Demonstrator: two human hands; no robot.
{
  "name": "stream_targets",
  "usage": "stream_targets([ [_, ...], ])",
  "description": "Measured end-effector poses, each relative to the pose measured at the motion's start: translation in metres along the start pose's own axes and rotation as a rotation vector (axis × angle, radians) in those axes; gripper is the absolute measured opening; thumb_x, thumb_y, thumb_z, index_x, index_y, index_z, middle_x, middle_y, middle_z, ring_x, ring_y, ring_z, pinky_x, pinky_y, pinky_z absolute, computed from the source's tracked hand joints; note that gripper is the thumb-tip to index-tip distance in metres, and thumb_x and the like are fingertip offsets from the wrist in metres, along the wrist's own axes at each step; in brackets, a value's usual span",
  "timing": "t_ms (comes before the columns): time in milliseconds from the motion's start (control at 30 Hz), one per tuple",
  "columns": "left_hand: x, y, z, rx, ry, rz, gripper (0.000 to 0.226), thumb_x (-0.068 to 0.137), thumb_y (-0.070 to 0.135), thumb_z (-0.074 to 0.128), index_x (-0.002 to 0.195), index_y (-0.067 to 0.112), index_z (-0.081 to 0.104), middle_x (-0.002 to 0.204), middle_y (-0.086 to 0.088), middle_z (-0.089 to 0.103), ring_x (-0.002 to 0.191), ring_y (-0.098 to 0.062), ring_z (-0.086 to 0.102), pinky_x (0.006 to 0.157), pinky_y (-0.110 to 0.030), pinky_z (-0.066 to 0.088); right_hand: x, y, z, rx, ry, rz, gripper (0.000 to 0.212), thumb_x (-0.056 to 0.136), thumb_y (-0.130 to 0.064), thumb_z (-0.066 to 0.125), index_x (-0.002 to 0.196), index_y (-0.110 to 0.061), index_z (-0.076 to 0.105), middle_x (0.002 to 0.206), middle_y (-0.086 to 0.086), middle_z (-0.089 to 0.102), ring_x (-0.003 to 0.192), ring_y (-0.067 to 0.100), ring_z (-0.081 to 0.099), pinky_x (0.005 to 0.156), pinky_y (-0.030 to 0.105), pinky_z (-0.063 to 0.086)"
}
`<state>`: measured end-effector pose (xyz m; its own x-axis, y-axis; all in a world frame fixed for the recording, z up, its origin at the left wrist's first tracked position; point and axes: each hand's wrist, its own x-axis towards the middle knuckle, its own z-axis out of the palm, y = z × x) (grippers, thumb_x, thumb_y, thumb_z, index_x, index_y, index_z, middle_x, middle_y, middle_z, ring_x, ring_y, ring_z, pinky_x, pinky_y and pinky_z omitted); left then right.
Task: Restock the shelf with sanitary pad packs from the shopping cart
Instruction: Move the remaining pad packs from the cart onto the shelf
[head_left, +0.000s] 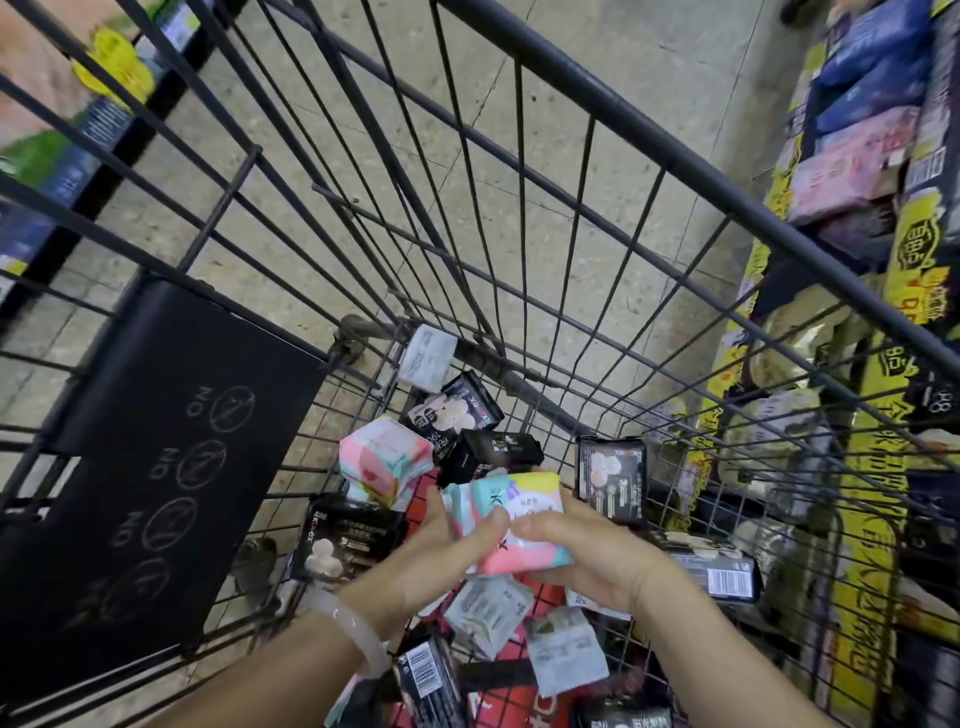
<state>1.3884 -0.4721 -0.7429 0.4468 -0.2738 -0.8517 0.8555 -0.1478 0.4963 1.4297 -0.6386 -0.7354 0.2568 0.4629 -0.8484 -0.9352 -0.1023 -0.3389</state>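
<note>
Inside the black wire shopping cart (613, 67) both my hands hold pastel pink-and-teal sanitary pad packs (511, 506). My left hand (447, 551) grips them from the left, thumb on top. My right hand (587, 556) grips them from the right, fingers curled over the front. Another pastel pack (384, 457) lies just beyond on the cart floor. Several black packs, such as the black pack (457, 415) at the back, and pale grey-white packs, such as the grey-white pack (488, 613) near my wrists, lie scattered around. The shelf (872, 156) with pink and blue packs stands to the right.
A black child-seat flap (171, 457) with "NO" symbols hangs on the cart's left side. Yellow-and-black shelf edging (872, 519) runs along the right. Another shelf (78, 135) with dark packs lines the left. Grey floor (571, 31) shows beyond the cart.
</note>
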Motion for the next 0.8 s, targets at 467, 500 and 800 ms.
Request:
stream_targets([
  [467,-0.01,-0.003,-0.001,-0.245,-0.091,0.02,0.09,0.074,0.049,0.07,0.142,0.031,0.015,0.128,0.009,0.055,0.108,-0.003,0.058,0.074,-0.012,0.051,-0.005,0.021,0.008,0.156,-0.148,-0.034,0.051,0.049,-0.02,0.075,0.098,-0.016,0.066,0.088,0.002,0.074,0.082,0.013,0.069,0.079,0.024,0.052],
  [500,-0.016,0.001,0.001,-0.241,-0.104,0.03,0.094,0.069,0.049,0.07,0.142,0.032,0.013,0.127,0.011,0.054,0.109,-0.003,0.057,0.075,-0.013,0.051,-0.011,0.022,0.008,0.146,-0.16,-0.061,0.051,0.051,-0.019,0.075,0.101,-0.015,0.066,0.09,0.003,0.074,0.084,0.015,0.07,0.08,0.026,0.053],
  [800,-0.054,0.068,0.025,-0.042,-0.114,0.2,0.092,0.057,0.051,0.073,0.135,0.028,0.031,0.136,0.002,0.052,0.124,-0.012,0.052,0.107,-0.034,0.041,-0.078,-0.001,0.016,0.135,-0.07,-0.298,0.075,0.026,-0.031,0.094,0.095,-0.014,0.07,0.088,0.005,0.074,0.081,0.018,0.07,0.078,0.03,0.052],
])
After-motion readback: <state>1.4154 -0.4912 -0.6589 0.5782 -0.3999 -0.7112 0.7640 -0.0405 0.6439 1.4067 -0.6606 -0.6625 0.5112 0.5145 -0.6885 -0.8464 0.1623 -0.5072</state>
